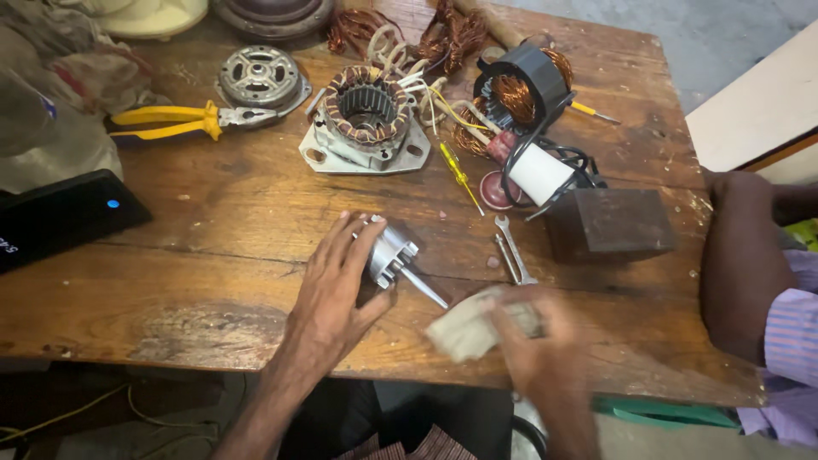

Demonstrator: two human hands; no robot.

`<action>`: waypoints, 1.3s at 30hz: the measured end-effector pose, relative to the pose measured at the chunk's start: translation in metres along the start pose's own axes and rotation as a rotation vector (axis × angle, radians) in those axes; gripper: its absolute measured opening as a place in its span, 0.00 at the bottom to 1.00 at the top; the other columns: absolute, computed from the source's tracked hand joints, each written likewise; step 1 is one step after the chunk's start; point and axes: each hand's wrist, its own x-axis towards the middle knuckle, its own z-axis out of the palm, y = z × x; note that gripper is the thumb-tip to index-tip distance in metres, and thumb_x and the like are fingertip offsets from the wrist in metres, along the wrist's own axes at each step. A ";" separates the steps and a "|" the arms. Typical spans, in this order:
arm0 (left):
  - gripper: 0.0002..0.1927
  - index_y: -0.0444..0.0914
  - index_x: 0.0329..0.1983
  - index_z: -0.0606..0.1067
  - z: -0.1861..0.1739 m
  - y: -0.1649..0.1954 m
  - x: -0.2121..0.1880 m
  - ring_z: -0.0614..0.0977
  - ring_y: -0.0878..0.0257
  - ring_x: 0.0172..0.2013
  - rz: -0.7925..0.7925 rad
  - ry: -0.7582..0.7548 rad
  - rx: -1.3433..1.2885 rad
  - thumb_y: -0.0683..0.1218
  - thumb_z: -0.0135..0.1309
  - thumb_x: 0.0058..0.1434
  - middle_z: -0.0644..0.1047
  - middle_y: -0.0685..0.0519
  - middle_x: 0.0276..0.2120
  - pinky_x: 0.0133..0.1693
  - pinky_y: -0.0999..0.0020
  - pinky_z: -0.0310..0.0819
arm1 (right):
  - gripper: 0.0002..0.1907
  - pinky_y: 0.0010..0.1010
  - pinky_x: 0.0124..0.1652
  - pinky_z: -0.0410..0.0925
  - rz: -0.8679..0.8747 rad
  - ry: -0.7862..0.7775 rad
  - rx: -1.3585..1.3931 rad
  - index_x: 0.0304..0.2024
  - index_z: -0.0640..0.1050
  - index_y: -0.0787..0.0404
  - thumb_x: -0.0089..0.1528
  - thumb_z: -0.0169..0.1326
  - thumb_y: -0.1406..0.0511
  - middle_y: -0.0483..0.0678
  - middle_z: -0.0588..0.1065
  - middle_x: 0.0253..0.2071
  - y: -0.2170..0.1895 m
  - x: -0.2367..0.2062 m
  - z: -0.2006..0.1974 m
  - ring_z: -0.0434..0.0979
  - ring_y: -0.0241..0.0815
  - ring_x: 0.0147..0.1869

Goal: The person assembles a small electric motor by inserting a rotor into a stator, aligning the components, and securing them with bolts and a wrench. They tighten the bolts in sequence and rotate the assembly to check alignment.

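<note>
The worn brown wooden desk [213, 281] carries all items noted. At its far middle sits a grey motor stator with copper windings on a flat metal base plate [366, 119], and to its right a black-cased copper coil [524, 85] with white and black leads. A dark brown wooden block [612, 223] rests near the right edge, beside another person's forearm in a striped sleeve [741, 273] (resting on the desk, not handling anything). A black flat device with a blue light [64, 213] lies at the left edge.

The left hand [341, 285] is cupped over a silver metal rotor with a protruding steel shaft [394, 255], its fingers [362, 243] wrapped around the rotor body; the rotor lies on the desk near the front middle, shaft pointing right and toward the front edge. The right hand [541, 345] is blurred, its fingers closed on a crumpled pale cloth [464, 328] just beside the shaft tip.

Smaller items: yellow-handled pliers [175, 119], a round grey end cover [260, 78], a small steel spanner [511, 247], a yellow-handled screwdriver [460, 175].
</note>
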 end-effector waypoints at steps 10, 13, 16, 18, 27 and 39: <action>0.39 0.38 0.67 0.62 0.000 0.010 0.000 0.79 0.42 0.56 -0.096 0.045 -0.187 0.49 0.65 0.54 0.67 0.36 0.65 0.52 0.53 0.82 | 0.18 0.33 0.44 0.75 -0.349 -0.042 0.081 0.49 0.81 0.62 0.58 0.65 0.64 0.51 0.80 0.45 -0.034 -0.012 0.006 0.83 0.44 0.46; 0.39 0.35 0.66 0.65 -0.005 0.013 -0.003 0.80 0.42 0.56 0.062 0.159 -0.165 0.47 0.67 0.53 0.72 0.35 0.61 0.52 0.53 0.81 | 0.19 0.36 0.34 0.73 -0.116 -0.155 -0.019 0.50 0.83 0.56 0.57 0.65 0.61 0.51 0.80 0.34 -0.040 -0.014 0.036 0.80 0.47 0.35; 0.39 0.34 0.65 0.66 -0.006 0.014 -0.004 0.80 0.42 0.55 0.055 0.172 -0.143 0.47 0.68 0.51 0.73 0.34 0.59 0.52 0.53 0.79 | 0.11 0.39 0.38 0.71 -0.311 -0.071 0.019 0.44 0.82 0.62 0.61 0.61 0.63 0.53 0.80 0.36 -0.037 -0.014 0.046 0.80 0.51 0.38; 0.37 0.34 0.64 0.67 -0.006 0.013 -0.005 0.81 0.44 0.54 0.027 0.186 -0.152 0.48 0.67 0.53 0.75 0.36 0.57 0.52 0.55 0.81 | 0.11 0.37 0.38 0.71 -0.321 -0.048 0.093 0.45 0.81 0.62 0.63 0.59 0.63 0.54 0.80 0.38 -0.035 -0.014 0.047 0.81 0.51 0.40; 0.37 0.32 0.63 0.69 0.009 0.006 -0.011 0.83 0.48 0.48 0.172 0.127 -0.131 0.57 0.65 0.57 0.77 0.35 0.51 0.44 0.59 0.87 | 0.11 0.27 0.34 0.73 -0.432 0.112 0.323 0.48 0.80 0.66 0.64 0.60 0.68 0.52 0.81 0.39 -0.024 -0.031 0.047 0.82 0.40 0.37; 0.18 0.30 0.57 0.67 0.018 0.000 0.046 0.82 0.48 0.49 -0.478 0.214 -1.099 0.46 0.46 0.69 0.75 0.36 0.50 0.52 0.53 0.83 | 0.07 0.27 0.42 0.70 -0.399 0.413 0.292 0.45 0.79 0.67 0.65 0.59 0.70 0.51 0.78 0.38 0.002 -0.037 0.054 0.77 0.40 0.42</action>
